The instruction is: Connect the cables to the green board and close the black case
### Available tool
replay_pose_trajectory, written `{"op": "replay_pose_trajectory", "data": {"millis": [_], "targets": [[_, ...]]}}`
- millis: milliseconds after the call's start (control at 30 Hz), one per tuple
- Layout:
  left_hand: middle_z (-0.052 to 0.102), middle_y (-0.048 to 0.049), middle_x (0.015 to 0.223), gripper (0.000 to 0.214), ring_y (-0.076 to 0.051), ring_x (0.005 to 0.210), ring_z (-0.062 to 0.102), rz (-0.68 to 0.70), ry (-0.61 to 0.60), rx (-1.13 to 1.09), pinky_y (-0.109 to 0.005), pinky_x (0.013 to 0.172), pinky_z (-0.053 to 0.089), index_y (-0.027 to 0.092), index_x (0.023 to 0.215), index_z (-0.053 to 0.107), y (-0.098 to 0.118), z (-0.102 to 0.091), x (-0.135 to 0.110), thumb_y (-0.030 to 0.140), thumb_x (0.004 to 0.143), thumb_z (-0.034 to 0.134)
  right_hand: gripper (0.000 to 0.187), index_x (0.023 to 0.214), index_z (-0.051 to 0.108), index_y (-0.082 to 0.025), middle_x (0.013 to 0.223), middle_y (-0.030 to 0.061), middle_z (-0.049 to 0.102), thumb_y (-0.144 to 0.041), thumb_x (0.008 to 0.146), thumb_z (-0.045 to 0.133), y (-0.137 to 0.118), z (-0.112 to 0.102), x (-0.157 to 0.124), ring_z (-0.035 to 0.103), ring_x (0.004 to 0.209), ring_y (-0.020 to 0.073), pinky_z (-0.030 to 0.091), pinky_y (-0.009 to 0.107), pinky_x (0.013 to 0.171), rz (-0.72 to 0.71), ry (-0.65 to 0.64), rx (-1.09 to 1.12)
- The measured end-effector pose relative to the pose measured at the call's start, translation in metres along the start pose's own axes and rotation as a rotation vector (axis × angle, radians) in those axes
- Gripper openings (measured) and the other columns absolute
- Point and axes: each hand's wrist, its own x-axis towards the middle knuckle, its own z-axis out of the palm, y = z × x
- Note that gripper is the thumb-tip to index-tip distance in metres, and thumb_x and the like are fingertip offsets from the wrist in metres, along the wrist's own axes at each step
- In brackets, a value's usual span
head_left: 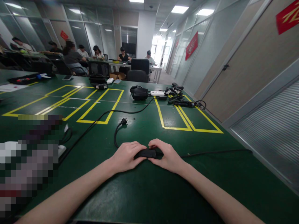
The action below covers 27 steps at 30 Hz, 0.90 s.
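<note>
A black power adapter (148,153) lies low over the green table (130,196), between my two hands. My left hand (127,155) pinches its left end, thumb on the near side and fingers on the far side. Around its right end curves my right hand (167,157), fingertips and thumb at the adapter's edges. From behind my left hand a short black cord (115,137) loops away to a two-pin plug (124,121) lying on the table. Another black cable (217,152) runs from the adapter under my right hand toward the table's right edge.
Yellow tape outlines (107,122) mark the table. Farther back lie a black headset (139,92), a white power strip (157,93) and tangled black gear (176,96). A long black cable (93,123) crosses leftward. A blurred-out person sits at left; several people work behind.
</note>
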Motion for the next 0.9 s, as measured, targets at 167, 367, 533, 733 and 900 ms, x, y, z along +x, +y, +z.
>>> {"op": "replay_pose_trajectory", "data": {"millis": [167,367,533,733,900], "targets": [[0.073,-0.0096,0.116,0.052,-0.026,0.100,0.070,-0.194,-0.032,-0.080,-0.036,0.088,0.055,0.019,0.127,0.062,0.009,-0.002,0.004,0.044,0.083,0.077,0.011,0.102,0.060,-0.020,0.096,0.0084,0.070,-0.015,0.093,0.062,-0.002,-0.002,0.003,0.067,0.089,0.0219,0.058,0.033,0.076,-0.192,-0.014,-0.137],[0.073,-0.0036,0.090,0.046,-0.022,0.081,0.066,-0.496,-0.264,-0.332,-0.030,0.071,0.048,0.017,0.098,0.072,0.020,-0.017,0.013,0.056,0.100,0.049,0.017,0.094,0.062,-0.017,0.096,0.0094,0.072,-0.007,0.100,0.050,-0.007,-0.003,0.003,0.067,0.090,0.0200,0.059,0.033,0.080,-0.581,0.086,-0.418],[0.070,-0.0010,0.090,0.032,-0.019,0.081,0.063,-0.470,-0.127,-0.378,-0.027,0.070,0.045,0.018,0.097,0.068,0.017,-0.012,0.008,0.047,0.084,0.074,0.017,0.104,0.062,-0.018,0.110,0.0135,0.070,-0.033,0.096,0.065,-0.009,-0.008,0.004,0.068,0.097,0.0238,0.059,0.034,0.076,-0.332,-0.089,-0.342],[0.070,-0.0021,0.096,0.034,-0.021,0.084,0.065,-0.378,-0.093,-0.211,-0.029,0.072,0.046,0.020,0.099,0.065,0.015,-0.006,0.005,0.045,0.081,0.080,0.016,0.110,0.064,-0.019,0.094,0.0068,0.076,-0.028,0.103,0.054,-0.005,-0.008,-0.001,0.072,0.080,0.0198,0.054,0.030,0.072,0.001,-0.219,-0.189],[0.072,-0.0030,0.096,0.029,-0.021,0.085,0.067,-0.341,-0.124,-0.130,-0.029,0.074,0.047,0.021,0.104,0.067,0.015,-0.008,0.004,0.048,0.092,0.068,0.019,0.111,0.064,-0.019,0.097,0.0080,0.077,-0.030,0.104,0.051,-0.004,-0.009,-0.002,0.072,0.084,0.0212,0.053,0.031,0.073,-0.027,-0.174,-0.185]]}}
